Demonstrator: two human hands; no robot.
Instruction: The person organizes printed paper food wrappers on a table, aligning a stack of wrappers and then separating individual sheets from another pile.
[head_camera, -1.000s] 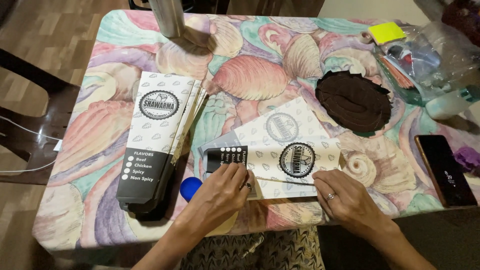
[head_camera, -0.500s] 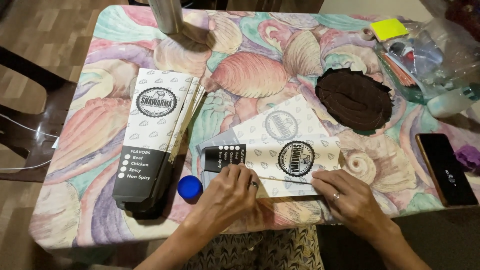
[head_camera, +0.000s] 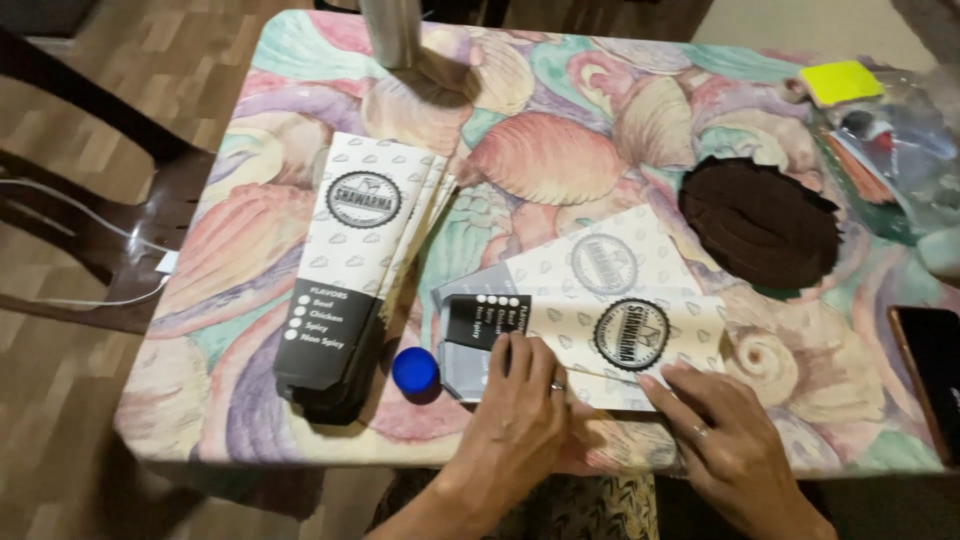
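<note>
My left hand (head_camera: 520, 415) lies flat, fingers together, pressing on the near edge of a white and black printed paper sleeve (head_camera: 600, 335) that lies across the table. My right hand (head_camera: 720, 440) rests with its fingers on the sleeve's lower right edge. Under this sleeve another sheet of the same kind (head_camera: 610, 260) lies at an angle. A stack of folded sleeves (head_camera: 350, 270) lies to the left, apart from both hands. A small blue bottle cap (head_camera: 415, 370) sits just left of my left hand.
The table carries a shell-patterned cloth (head_camera: 560, 160). A dark brown round mat (head_camera: 760, 220) lies at right, a black phone (head_camera: 930, 370) at the right edge, a metal cylinder (head_camera: 392, 30) at the back, bags and a yellow pad (head_camera: 840, 82) far right. A dark chair (head_camera: 90, 200) stands left.
My left hand has slid slightly right along the sleeve's near edge. My right hand has shifted a little inward. The camera view has drifted left.
</note>
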